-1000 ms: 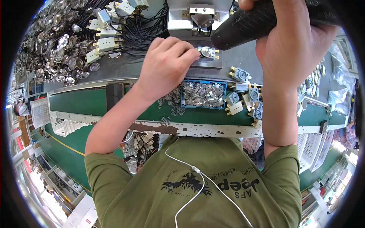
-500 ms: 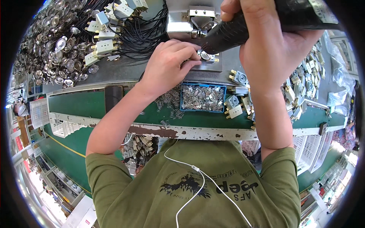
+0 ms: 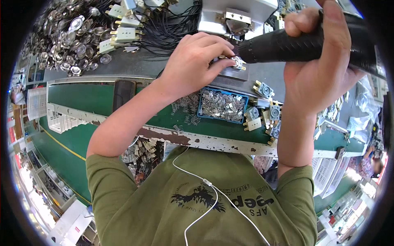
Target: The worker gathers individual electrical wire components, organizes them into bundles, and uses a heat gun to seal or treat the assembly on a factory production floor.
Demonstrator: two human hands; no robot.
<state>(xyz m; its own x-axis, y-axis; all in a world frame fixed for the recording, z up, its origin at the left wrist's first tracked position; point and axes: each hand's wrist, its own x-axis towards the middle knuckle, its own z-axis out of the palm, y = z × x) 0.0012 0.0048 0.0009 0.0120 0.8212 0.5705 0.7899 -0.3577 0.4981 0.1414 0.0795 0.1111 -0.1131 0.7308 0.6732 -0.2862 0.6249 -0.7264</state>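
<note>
My right hand (image 3: pixel 318 69) is wrapped around a thick black power screwdriver (image 3: pixel 283 46), which lies nearly level and points left. Its narrow end is close to the fingers of my left hand (image 3: pixel 197 61). With thumb and forefinger, that hand pinches a small connector (image 3: pixel 238 63) with a round metal disc and brass prongs, resting on a flat metal plate (image 3: pixel 236 74). My fingers cover part of the connector, and the driver's very tip is hidden. Just behind stands a metal fixture (image 3: pixel 238 20) with a clamp-like bracket.
A blue tray (image 3: pixel 223 105) of small metal clips sits before my hands, with loose springs (image 3: pixel 186 108) to its left. Grey and cream connectors (image 3: pixel 262 112) lie at right. Metal discs (image 3: pixel 78 45) and black wires (image 3: pixel 172 28) are heaped at left, near a dark phone-like slab (image 3: pixel 124 95).
My right hand and the screwdriver have swung to the right, and the driver now lies more level. My left hand keeps its pinch at the connector. The whole view has shifted slightly.
</note>
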